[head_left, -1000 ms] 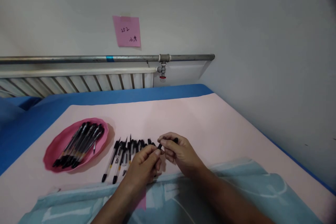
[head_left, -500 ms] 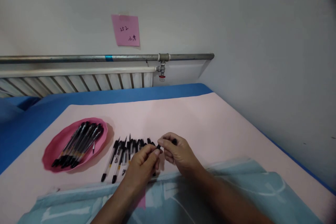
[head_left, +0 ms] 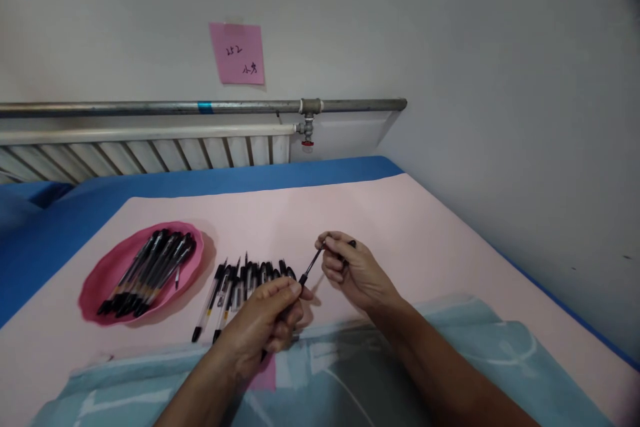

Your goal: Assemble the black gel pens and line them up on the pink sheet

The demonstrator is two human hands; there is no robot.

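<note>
My left hand (head_left: 273,313) is closed around a black gel pen (head_left: 303,279), whose dark grip end sticks up past the thumb; most of its barrel is hidden in the fingers. A thin dark refill (head_left: 314,261) runs from that end up to my right hand (head_left: 353,270), pinched between thumb and forefinger. A small black piece (head_left: 352,244), apparently a cap, juts from the right hand's curled fingers. Beside the left hand lie several gel pens (head_left: 210,303) in a row, some with refill tips poking out. More capped pens (head_left: 150,273) rest in a pink dish (head_left: 93,280) at the left.
A pale pink sheet (head_left: 400,227) covers the blue surface (head_left: 250,175). Light blue patterned cloth (head_left: 145,387) lies at the near edge, with a pink slip (head_left: 263,375) on it. Behind are a radiator (head_left: 210,152), a metal pipe (head_left: 150,108) and a wall note (head_left: 237,53).
My right hand has moved up and right, away from the left, and a length of refill now shows between them. My left hand still grips the pen.
</note>
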